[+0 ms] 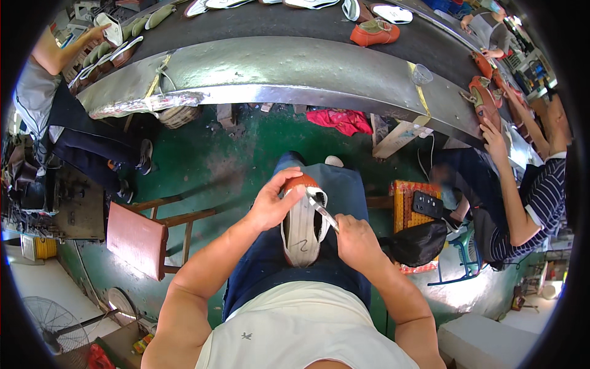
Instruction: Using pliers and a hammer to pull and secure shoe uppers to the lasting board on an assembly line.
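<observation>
A shoe upper stretched on a last (300,229) lies sole-up across my lap, its toe pointing away from me. Its pale insole bears a handwritten mark, and red-brown leather wraps the toe. My left hand (276,202) is closed round the toe end, thumb pressed on the edge near the front. In my right hand (358,243) I grip silver metal pliers (323,211), slanting forward and left. Their jaws meet the shoe's right edge near the toe, close to my left thumb; whether they pinch the leather cannot be made out. White lining stands up along that right edge.
Ahead runs a metal-edged conveyor (258,61) carrying several shoes, including an orange shoe (375,32). A brown-topped stool (136,240) stands at left. At right, a black bag (419,241) rests on a beaded seat (409,212). Co-workers at both sides handle shoes.
</observation>
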Available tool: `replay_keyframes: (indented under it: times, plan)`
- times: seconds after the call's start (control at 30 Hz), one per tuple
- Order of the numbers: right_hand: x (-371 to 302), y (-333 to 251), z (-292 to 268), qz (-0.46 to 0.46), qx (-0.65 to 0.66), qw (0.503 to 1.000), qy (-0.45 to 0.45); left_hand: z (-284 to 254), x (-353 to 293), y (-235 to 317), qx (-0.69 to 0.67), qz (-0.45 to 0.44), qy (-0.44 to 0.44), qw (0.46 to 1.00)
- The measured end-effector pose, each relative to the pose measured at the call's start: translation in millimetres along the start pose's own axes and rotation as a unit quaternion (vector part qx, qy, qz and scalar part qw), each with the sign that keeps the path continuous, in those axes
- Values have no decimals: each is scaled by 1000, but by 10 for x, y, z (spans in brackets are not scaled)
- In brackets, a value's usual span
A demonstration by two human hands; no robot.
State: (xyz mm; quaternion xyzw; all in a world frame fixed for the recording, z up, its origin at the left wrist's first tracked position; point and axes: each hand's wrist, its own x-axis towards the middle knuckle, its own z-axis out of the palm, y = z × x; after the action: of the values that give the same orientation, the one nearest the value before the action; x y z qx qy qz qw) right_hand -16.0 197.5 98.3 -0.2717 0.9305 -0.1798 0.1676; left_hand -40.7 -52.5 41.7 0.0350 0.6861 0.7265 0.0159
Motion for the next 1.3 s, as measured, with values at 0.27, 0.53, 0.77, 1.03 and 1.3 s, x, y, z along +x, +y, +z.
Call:
replay_keyframes:
  times: [0.27, 0.53, 0.77, 1.03, 1.3]
  plan:
    - [-3, 0, -423, 33, 343, 936, -67, -60, 50, 35, 13, -36, 33, 999]
    - [479, 59, -183, 20, 225, 974, -4, -217, 102, 84, 53, -46, -26, 997]
    - [304, 182, 563, 167, 291, 941, 47, 103, -716, -3, 163, -186, 55, 967]
    - [-64, 576, 755, 219, 350, 911, 4, 369, -490, -201, 44, -191, -132, 972]
    - [-894, 652, -22, 241, 264, 931, -69, 614, -374, -536, -86, -222, -217, 947]
